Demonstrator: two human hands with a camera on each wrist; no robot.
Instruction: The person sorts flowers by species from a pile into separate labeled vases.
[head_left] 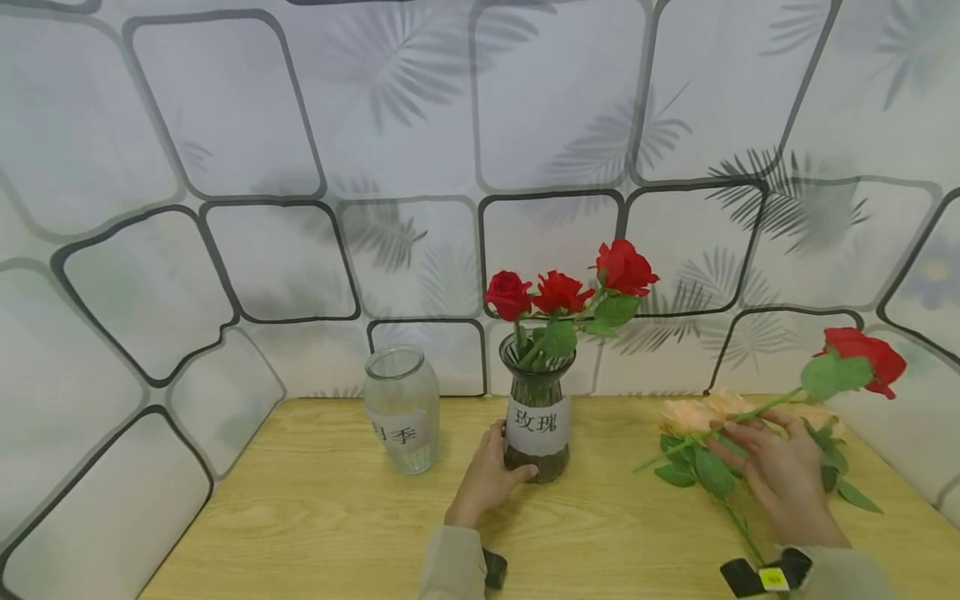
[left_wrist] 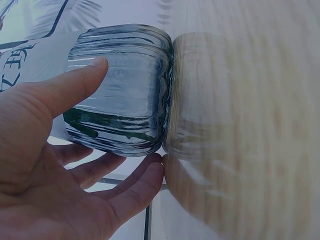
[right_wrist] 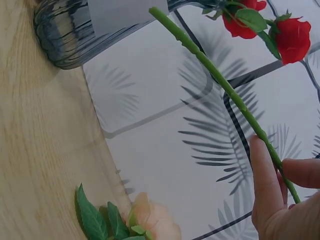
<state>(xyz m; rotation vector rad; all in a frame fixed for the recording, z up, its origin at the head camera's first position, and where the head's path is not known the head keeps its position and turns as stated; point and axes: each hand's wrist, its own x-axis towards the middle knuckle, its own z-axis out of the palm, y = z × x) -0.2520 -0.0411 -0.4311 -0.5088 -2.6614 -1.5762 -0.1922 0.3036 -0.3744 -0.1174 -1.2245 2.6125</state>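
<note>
My left hand [head_left: 491, 479] grips the dark glass vase [head_left: 550, 465] low down, thumb in front and fingers curled behind its ribbed base [left_wrist: 125, 85]. Three red roses [head_left: 507, 295] stand in this vase, which bears a white label. Over to the right, my right hand [head_left: 783, 467] pinches the green stem [right_wrist: 235, 102] of another red rose [head_left: 873, 362] between thumb and fingers. That rose is held tilted, its bloom up to the right and its cut end pointing left towards the vase. Beneath it, peach roses [head_left: 686, 417] with green leaves lie on the table.
A clear glass vase [head_left: 401, 387] with a white label stands left of the dark one, with no flowers in it. The wooden table [head_left: 315, 517] meets a patterned curtain-like backdrop [head_left: 405, 258] behind and at both sides.
</note>
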